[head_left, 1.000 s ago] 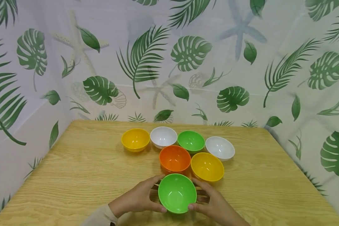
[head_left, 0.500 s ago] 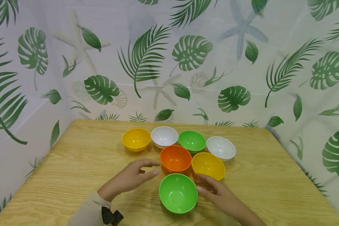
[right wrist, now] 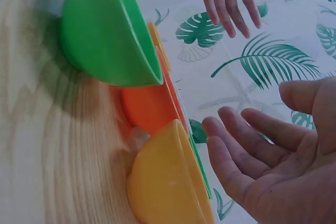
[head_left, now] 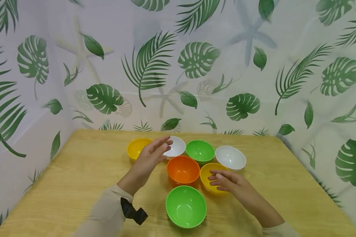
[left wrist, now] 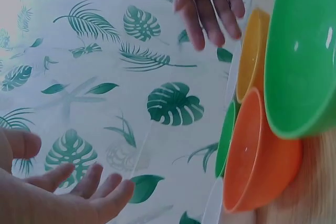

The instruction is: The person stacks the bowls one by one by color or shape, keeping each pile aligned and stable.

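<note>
1. Far left, a light sleeve (head_left: 99, 214) with a small black thing (head_left: 133, 210) at the wrist.
2. Next, the left yellow bowl (head_left: 133, 148), in the back row on the wooden table (head_left: 62, 184). Partly hidden in the head view.
3. Left hand (head_left: 145, 163): floats up high, points forward, holds nothing. Fingers loose, with gaps between them in the right wrist view.
4. Just past its fingers in the head view, the left white bowl (head_left: 178, 148).
5. Near the middle, the orange bowl (head_left: 183, 169), in front of the back row.
6. Closest to the person, the near green bowl (head_left: 186, 206). Sits upright, well away from both hands.
7. In the back row, the far green bowl (head_left: 200, 151).
8. In front of that, just beside the orange one, the right yellow bowl (head_left: 206, 177).
9. At the back row's end, the right white bowl (head_left: 230, 157).
10. Right hand (head_left: 237, 186): floats near the right yellow bowl, holds nothing. Fingers a bit bent, clear of the rim in the right wrist view.
</note>
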Demonstrator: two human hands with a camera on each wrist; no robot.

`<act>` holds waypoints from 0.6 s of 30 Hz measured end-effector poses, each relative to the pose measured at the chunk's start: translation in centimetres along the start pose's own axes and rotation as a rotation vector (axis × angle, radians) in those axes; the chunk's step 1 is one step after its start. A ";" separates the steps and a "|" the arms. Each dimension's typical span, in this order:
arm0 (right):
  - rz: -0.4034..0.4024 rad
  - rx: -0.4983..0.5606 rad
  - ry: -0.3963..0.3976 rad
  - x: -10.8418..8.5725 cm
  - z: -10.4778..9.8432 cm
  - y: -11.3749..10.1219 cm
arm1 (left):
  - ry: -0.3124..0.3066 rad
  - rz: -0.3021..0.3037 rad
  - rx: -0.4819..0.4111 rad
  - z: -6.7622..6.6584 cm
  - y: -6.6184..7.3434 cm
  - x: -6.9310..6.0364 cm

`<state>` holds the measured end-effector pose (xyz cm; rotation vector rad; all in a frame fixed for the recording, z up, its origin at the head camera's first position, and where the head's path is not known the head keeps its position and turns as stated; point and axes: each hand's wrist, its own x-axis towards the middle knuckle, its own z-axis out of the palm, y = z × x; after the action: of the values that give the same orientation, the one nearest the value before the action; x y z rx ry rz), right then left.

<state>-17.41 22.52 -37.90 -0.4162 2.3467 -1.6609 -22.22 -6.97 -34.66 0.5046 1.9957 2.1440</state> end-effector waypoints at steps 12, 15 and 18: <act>0.040 0.032 0.269 4.0 -1.2 -2.0 | 0.101 -0.098 -0.306 2.1 -1.3 2.2; 0.041 0.026 0.306 5.2 -1.6 -2.4 | 0.111 -0.106 -0.316 2.6 -1.5 2.6; 0.057 0.054 0.339 6.1 -2.3 -2.5 | 0.103 -0.127 -0.335 3.1 -1.7 3.0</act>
<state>-23.65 21.54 -35.00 -0.0578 2.5079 -1.8882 -24.07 -2.90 -35.81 0.2131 1.6131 2.3954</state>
